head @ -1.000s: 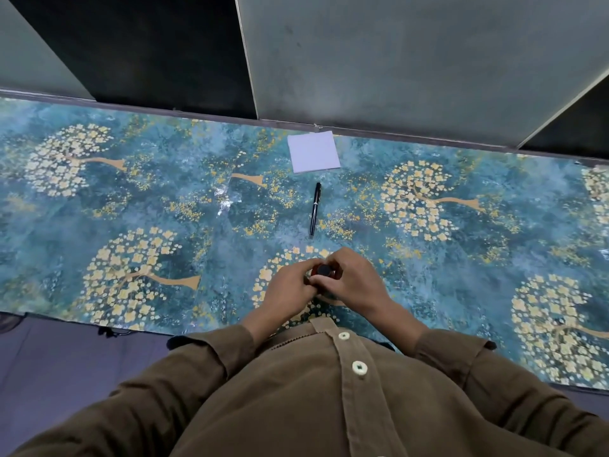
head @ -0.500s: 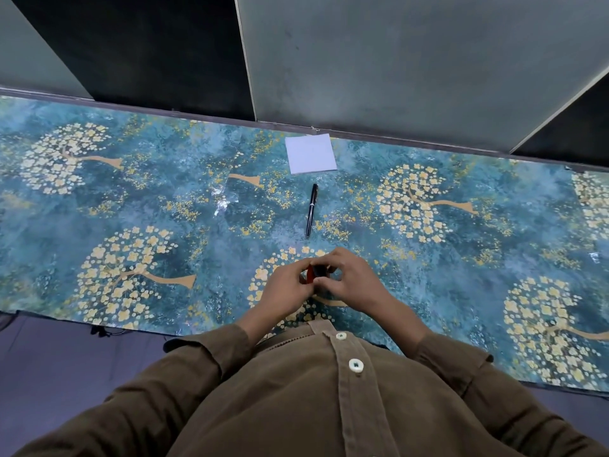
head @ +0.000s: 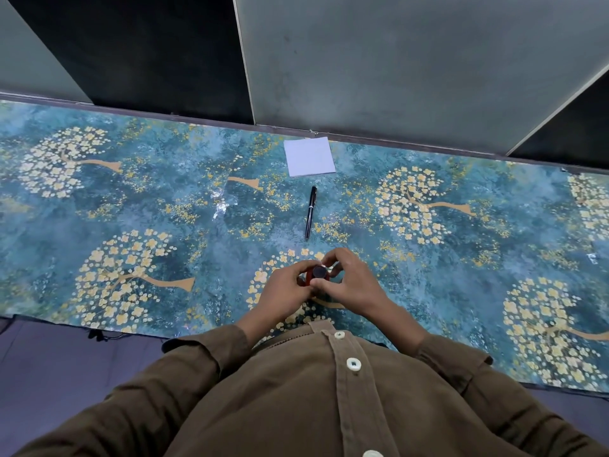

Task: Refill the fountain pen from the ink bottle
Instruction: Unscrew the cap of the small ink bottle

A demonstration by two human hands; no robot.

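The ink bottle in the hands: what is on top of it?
A dark round cap sits on the ink bottle. The right hand pinches the cap; the left hand grips the red body. The fingers cover most of the bottle.

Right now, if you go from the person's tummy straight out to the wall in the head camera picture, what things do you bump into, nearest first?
Brown shirt → the left hand and right hand holding the ink bottle → black fountain pen lying on the flowery tablecloth → white paper pad → grey wall panel.
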